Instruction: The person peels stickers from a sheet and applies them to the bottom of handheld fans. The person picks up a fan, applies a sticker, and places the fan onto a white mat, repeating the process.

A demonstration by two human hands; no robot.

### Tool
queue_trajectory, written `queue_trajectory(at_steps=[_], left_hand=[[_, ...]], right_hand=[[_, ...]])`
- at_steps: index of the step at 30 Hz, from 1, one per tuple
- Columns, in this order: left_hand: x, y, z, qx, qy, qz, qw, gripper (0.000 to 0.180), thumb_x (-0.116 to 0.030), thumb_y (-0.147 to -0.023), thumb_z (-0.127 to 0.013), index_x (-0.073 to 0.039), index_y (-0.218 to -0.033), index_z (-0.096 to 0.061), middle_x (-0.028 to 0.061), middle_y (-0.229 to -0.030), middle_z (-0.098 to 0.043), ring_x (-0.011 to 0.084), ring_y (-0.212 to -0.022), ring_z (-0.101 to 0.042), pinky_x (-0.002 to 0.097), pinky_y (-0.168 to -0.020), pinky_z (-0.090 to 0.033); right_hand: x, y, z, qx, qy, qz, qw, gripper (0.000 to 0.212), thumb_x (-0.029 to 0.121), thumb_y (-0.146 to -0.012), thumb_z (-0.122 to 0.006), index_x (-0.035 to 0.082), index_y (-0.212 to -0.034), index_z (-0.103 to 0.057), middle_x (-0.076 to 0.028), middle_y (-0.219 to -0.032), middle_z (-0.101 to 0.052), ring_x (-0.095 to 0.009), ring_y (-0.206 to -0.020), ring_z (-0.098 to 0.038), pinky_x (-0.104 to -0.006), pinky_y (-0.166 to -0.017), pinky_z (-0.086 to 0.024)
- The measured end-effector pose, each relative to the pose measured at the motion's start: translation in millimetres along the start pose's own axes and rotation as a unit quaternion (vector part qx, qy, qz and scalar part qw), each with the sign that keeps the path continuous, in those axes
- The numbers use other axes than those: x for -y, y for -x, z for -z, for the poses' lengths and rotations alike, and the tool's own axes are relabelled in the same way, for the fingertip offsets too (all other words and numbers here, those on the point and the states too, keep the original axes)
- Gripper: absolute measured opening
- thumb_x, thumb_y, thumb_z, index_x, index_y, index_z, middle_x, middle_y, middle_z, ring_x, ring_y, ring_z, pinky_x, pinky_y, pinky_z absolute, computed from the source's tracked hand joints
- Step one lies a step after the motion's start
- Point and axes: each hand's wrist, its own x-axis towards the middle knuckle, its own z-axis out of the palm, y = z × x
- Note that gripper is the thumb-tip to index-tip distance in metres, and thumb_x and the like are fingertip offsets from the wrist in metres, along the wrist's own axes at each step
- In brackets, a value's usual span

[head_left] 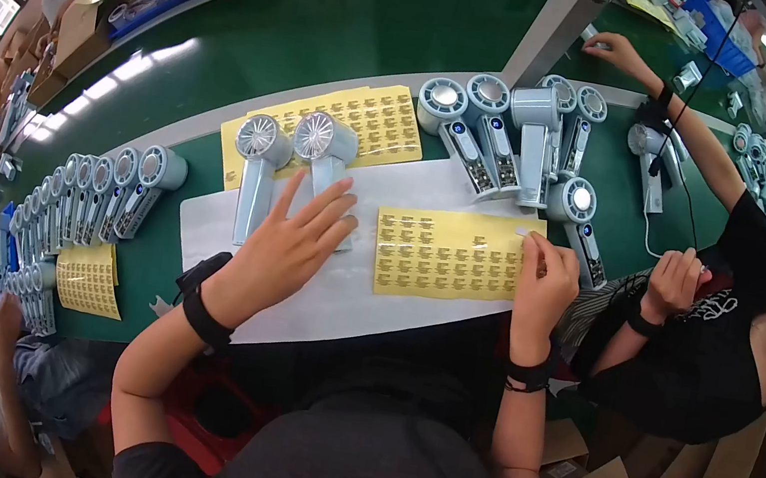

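Note:
Two light-blue handheld fans lie side by side on white paper (pixel 351 310): a left fan (pixel 256 187) and a right fan (pixel 326 141). My left hand (pixel 286 241) is spread over the right fan's handle, fingers apart; whether it touches the handle I cannot tell. My right hand (pixel 548 285) is at the right edge of a yellow sheet of small printed labels (pixel 446 258). Its thumb and forefinger pinch a small pale label (pixel 522 231) above the sheet's upper right corner. A second yellow label sheet (pixel 376 127) lies partly under the fans.
Several fans (pixel 497 132) lie in a group at the back right. A long row of fans (pixel 102 192) runs along the left, beside another label sheet (pixel 87 279). A metal post (pixel 560 26) rises behind. At right, a co-worker's arm (pixel 699 135) reaches over the green bench.

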Motion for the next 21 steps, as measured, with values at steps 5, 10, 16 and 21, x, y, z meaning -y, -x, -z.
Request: queue_trajectory(at_steps=[5,10,16,21], left_hand=[[-57,-17,15,-0.053,0.087,0.115,0.988,0.055,-0.005,-0.084,-0.058,-0.002,-0.138,-0.049,0.0166,-0.153,-0.036,0.0380,-0.147,-0.025,0.0586,-0.118,-0.018],[-86,-31,6,-0.111,0.268,0.135,0.947,0.052,-0.007,-0.086,-0.062,0.002,-0.135,-0.049,0.0189,-0.152,-0.036,0.0392,-0.145,-0.028,0.0564,-0.118,-0.021],[-75,-27,-1,-0.230,0.169,0.127,0.950,0.057,-0.011,-0.085,-0.069,0.007,-0.135,-0.047,0.0256,-0.143,-0.044,0.0393,-0.140,-0.036,0.0483,-0.115,-0.029],[-76,-40,-14,-0.332,0.322,0.420,0.781,0.058,-0.006,-0.079,-0.077,0.007,-0.130,-0.052,0.0240,-0.127,-0.055,0.0389,-0.120,-0.054,0.0414,-0.102,-0.044]], right_hand=[[-2,-15,-4,-0.004,0.019,0.070,0.997,0.013,0.010,-0.084,-0.074,0.002,-0.093,-0.072,-0.008,-0.082,-0.062,-0.019,-0.068,-0.061,-0.0306,-0.064,-0.050],[-6,-21,-2,0.062,-0.086,0.021,0.994,0.009,0.003,-0.081,-0.074,0.000,-0.086,-0.067,-0.007,-0.083,-0.062,-0.019,-0.068,-0.061,-0.0291,-0.064,-0.050],[-2,-22,1,0.089,-0.069,0.093,0.989,0.009,0.001,-0.082,-0.073,0.000,-0.086,-0.065,-0.007,-0.083,-0.062,-0.017,-0.069,-0.061,-0.0274,-0.062,-0.049],[-3,-18,1,0.090,-0.077,0.071,0.990,0.010,0.001,-0.083,-0.072,0.000,-0.088,-0.064,-0.006,-0.083,-0.061,-0.015,-0.068,-0.060,-0.0265,-0.061,-0.048]])
